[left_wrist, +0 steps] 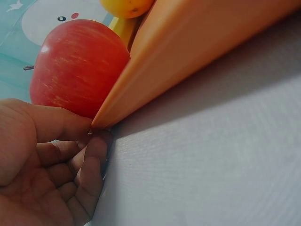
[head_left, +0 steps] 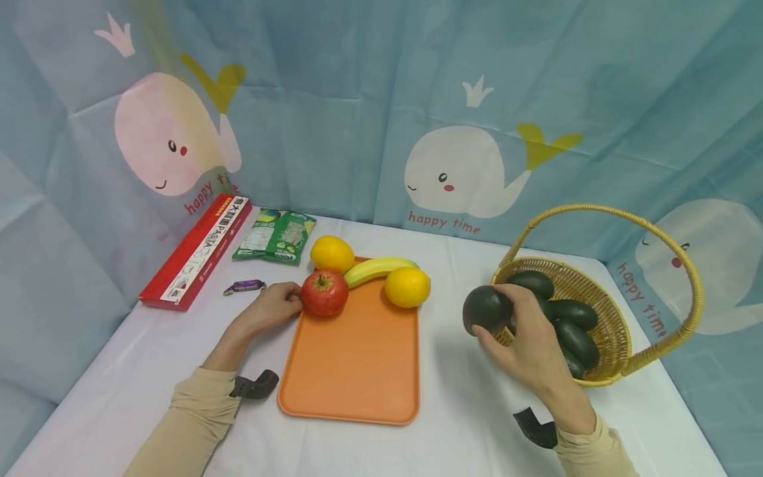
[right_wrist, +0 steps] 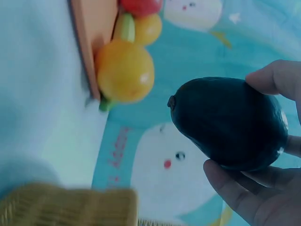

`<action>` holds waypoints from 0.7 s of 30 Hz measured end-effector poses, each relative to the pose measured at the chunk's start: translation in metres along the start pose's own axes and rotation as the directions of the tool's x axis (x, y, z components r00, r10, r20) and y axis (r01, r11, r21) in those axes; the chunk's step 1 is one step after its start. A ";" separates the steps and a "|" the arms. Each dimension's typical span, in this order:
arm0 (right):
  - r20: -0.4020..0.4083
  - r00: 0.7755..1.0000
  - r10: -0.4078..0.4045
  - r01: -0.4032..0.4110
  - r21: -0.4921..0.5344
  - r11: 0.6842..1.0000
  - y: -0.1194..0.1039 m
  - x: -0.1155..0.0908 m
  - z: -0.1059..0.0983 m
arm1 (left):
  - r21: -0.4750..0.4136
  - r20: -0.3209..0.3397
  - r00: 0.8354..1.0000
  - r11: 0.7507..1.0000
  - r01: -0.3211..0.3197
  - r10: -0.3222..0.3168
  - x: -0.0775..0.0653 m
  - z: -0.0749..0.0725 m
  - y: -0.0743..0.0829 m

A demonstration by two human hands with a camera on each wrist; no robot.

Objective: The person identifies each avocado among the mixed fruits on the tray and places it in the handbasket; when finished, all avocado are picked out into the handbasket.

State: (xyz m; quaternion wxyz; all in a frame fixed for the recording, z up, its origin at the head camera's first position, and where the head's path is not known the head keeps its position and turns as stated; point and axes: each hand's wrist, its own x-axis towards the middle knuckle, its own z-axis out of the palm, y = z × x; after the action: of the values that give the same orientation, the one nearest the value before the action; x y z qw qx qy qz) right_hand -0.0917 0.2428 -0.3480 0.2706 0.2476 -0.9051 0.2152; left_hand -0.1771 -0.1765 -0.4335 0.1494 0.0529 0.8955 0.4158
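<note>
My right hand (head_left: 533,344) grips a dark green avocado (head_left: 487,309) over the left rim of the wicker basket (head_left: 616,324). In the right wrist view the avocado (right_wrist: 225,122) lies sideways between thumb and fingers, its stem nub facing away from the palm. Several more avocados (head_left: 575,341) lie in the basket. At the orange tray's (head_left: 357,358) far left edge, my left hand (head_left: 271,311) pinches the rim between thumb and fingertips, right beside a red apple (head_left: 324,293). The left wrist view shows the thumb against the tray corner (left_wrist: 117,106), just under the apple (left_wrist: 77,66).
Two yellow lemons (head_left: 408,287) and a banana (head_left: 375,268) sit at the tray's far end with the apple. To the left are a red pasta box (head_left: 197,252), a green snack bag (head_left: 276,236) and a purple-wrapped candy (head_left: 245,285). The basket's tall handle (head_left: 667,242) arches over it.
</note>
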 end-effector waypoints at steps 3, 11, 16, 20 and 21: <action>-0.036 0.999 0.022 -0.022 -0.015 1.000 0.010 -0.005 -0.009 | 0.002 -0.001 1.000 1.000 0.003 -0.003 0.000 0.000 0.000; -0.083 0.988 0.129 -0.139 -0.120 0.983 0.031 -0.020 -0.027 | 0.015 -0.003 1.000 1.000 -0.012 0.012 0.002 0.000 -0.002; -0.062 0.984 0.170 -0.177 -0.148 0.973 0.040 -0.029 -0.031 | 0.021 -0.003 1.000 1.000 -0.009 0.010 0.002 0.001 -0.002; -0.024 0.981 0.190 -0.192 -0.167 0.967 0.042 -0.034 -0.030 | 0.017 -0.001 1.000 1.000 -0.008 0.008 0.002 0.001 -0.001; -0.011 0.980 0.197 -0.196 -0.170 0.966 0.042 -0.035 -0.030 | 0.018 -0.003 1.000 1.000 -0.009 0.009 0.002 0.001 -0.001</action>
State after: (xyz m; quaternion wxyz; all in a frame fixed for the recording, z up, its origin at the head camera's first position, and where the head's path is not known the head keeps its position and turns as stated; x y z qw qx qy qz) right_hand -0.0789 0.3030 -0.3566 0.2652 0.1334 -0.9410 0.1622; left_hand -0.1786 -0.1762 -0.4352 0.1457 0.0578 0.8991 0.4086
